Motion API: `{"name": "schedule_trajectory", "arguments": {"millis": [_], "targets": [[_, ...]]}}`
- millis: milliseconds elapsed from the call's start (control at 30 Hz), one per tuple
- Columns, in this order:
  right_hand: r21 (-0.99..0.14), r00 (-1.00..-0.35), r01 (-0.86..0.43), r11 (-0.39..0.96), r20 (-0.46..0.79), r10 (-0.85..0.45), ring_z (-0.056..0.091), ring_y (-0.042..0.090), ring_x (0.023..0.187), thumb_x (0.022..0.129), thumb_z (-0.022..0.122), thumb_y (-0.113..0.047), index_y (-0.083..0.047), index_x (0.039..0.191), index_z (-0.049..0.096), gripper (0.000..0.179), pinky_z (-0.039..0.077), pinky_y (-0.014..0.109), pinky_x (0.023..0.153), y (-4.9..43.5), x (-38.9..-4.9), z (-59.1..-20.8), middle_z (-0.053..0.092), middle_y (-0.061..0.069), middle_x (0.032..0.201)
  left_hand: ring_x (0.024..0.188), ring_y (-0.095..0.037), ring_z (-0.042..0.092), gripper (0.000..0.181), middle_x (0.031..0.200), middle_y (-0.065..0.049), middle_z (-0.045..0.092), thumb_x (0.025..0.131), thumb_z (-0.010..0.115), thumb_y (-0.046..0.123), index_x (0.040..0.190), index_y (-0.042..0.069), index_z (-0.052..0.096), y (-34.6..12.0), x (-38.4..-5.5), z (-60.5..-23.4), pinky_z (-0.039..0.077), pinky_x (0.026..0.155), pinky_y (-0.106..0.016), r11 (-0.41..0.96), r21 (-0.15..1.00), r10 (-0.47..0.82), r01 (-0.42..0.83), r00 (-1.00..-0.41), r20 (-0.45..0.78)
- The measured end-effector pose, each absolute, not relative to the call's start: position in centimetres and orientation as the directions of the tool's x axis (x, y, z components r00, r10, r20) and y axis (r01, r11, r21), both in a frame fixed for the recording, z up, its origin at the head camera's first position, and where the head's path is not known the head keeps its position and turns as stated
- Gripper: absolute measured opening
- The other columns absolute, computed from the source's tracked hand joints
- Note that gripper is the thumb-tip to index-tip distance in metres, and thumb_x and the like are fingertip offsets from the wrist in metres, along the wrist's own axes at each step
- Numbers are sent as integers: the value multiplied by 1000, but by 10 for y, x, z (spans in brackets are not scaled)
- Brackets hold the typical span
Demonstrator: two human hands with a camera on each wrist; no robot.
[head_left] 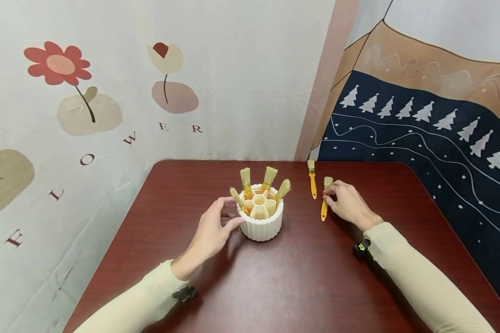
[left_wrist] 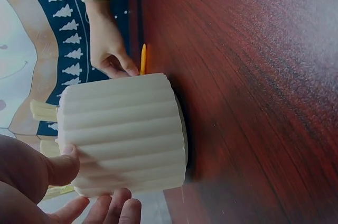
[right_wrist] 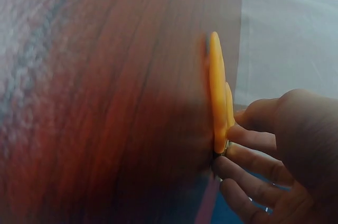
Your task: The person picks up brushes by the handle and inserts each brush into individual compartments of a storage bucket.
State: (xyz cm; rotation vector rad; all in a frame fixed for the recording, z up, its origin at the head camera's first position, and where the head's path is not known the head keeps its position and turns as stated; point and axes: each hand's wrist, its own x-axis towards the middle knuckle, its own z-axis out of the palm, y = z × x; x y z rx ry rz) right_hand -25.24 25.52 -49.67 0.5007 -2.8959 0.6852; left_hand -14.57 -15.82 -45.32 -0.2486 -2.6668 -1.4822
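White holder: a ribbed, round tub (head_left: 261,230) standing upright on the tabletop (head_left: 275,286), around the middle of the frame, a little below centre; a cream divider (head_left: 259,200) with a round central cup shows inside.
Brushes in the holder: I count four (head_left: 270,175), pale bristles up and fanned outward, one at the left, two at the back, one at the right.
Left hand: the person's left hand (head_left: 210,231), left of the holder, curves partway round its side, thumb against the near wall and fingers spread along the left.
Right hand: at right of centre, the right hand (head_left: 350,203) pinches the nearer loose brush, thumb and fingers drawn close together near where handle meets bristles.
Nearer loose brush: its yellow handle (head_left: 324,212) points down the frame, bristles up; whether it is lifted at all, I cannot tell.
Farther loose brush: another yellow-handled one (head_left: 312,182) lies just up and left of it, by the tabletop's far edge.
Hangings: pale flower cloth (head_left: 241,69) upper left, navy tree-patterned cloth (head_left: 400,134) upper right.
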Motion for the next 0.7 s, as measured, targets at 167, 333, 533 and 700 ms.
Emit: {"name": "schedule_trajectory", "arguments": {"millis": [167, 333, 533, 700], "targets": [[-410, -939, -340, 847, 192, -284, 78, 37, 111, 108, 80, -7, -1, 113, 87, 11, 70, 60, 104, 257, -252, -494, 80, 20, 122, 124, -35, 81, 48, 137, -19, 79, 107, 86, 9, 150, 3, 66, -160, -147, -453, 71, 108, -48, 536, 822, 107, 190, -982, 157], [-407, -938, -341, 847, 202, -281, 78, 36, 107, 107, 81, -6, -1, 111, 87, 9, 71, 59, 102, 259, -253, -493, 81, 19, 120, 127, -35, 81, 49, 140, -19, 79, 107, 85, 10, 152, 2, 66, -162, -150, -453, 70, 109, -48, 547, 814, 112, 194, -981, 158], [-406, -938, -340, 848, 210, -276, 77, 33, 99, 107, 82, -7, -1, 108, 88, 8, 72, 57, 96, 262, -253, -493, 81, 17, 112, 129, -35, 79, 51, 141, -18, 78, 108, 83, 10, 155, 1, 65, -163, -152, -453, 70, 110, -48, 561, 803, 123, 202, -979, 160], [-414, -941, -331, 848, 206, -267, 78, 33, 97, 106, 83, -7, 1, 108, 88, 9, 72, 56, 93, 264, -254, -493, 82, 18, 110, 130, -35, 78, 52, 141, -19, 77, 109, 83, 9, 156, 0, 64, -163, -150, -453, 70, 109, -47, 552, 809, 138, 202, -979, 151]]}}
